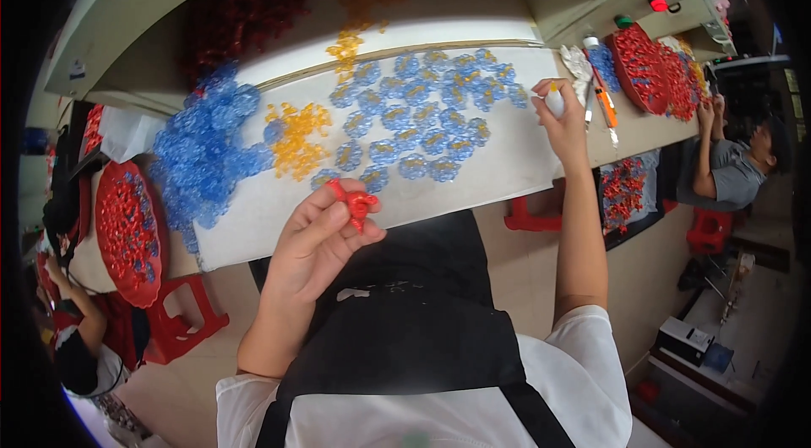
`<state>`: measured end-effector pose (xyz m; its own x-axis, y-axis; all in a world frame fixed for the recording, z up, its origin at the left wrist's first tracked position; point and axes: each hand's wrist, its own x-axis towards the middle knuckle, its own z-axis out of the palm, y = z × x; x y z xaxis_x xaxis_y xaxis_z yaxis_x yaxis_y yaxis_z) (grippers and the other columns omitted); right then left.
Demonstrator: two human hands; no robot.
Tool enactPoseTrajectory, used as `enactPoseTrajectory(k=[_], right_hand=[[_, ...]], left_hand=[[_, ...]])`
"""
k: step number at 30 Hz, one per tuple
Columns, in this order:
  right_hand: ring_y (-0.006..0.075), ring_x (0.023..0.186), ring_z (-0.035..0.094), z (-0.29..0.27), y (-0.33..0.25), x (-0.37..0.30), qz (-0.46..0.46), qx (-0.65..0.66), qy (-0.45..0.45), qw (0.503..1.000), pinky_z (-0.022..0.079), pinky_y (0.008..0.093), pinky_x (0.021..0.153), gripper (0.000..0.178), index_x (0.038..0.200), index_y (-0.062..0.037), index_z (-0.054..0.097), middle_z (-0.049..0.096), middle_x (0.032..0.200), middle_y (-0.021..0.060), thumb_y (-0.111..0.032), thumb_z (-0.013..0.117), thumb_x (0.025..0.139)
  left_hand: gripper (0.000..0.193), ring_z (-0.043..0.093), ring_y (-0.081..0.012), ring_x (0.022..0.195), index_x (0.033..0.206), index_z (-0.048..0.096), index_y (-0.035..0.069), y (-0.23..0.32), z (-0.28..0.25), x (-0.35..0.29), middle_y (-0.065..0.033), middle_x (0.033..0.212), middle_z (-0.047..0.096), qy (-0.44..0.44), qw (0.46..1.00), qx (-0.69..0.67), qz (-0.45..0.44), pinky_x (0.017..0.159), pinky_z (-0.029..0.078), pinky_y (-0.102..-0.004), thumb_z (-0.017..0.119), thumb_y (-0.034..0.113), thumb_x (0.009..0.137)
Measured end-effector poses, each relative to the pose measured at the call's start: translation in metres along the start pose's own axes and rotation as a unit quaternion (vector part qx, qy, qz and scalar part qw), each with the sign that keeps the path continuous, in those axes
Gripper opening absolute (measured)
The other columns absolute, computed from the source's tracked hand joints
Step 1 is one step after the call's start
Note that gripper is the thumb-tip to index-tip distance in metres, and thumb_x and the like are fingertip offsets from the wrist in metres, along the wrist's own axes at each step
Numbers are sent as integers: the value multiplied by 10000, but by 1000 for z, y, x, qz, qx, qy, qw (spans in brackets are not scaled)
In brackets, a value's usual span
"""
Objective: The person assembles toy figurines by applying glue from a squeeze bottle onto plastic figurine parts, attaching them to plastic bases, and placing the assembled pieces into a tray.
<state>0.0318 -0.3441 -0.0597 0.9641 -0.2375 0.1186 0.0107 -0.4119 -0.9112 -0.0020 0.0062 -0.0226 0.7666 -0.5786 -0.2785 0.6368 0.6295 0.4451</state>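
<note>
Fingers of the left hand (314,238) are closed on one red piece (358,210), held up by the near edge of the white surface (241,228). One small white bottle (554,101) is gripped by the right hand (568,128), near the surface's right end. About thirty blue pieces (409,139) with yellow centres (overlap prevents an exact count) are laid out toward the middle; one large blue heap (198,148) and one yellow heap (300,142) are found to their left. Open room is noted toward the near right corner.
</note>
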Motion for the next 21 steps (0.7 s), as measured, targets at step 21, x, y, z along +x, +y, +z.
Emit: enactPoseTrajectory(k=[21], right_hand=[[170, 709, 549, 65, -116, -94, -241, 155, 24, 958, 441, 251, 607, 418, 855, -58, 494, 540, 875, 116, -107, 788, 563]], left_hand=[[249, 595, -194, 811, 1066, 502, 21, -4, 10, 7, -119, 971, 579, -1, 1000, 0, -24, 759, 477, -295, 516, 105, 833]])
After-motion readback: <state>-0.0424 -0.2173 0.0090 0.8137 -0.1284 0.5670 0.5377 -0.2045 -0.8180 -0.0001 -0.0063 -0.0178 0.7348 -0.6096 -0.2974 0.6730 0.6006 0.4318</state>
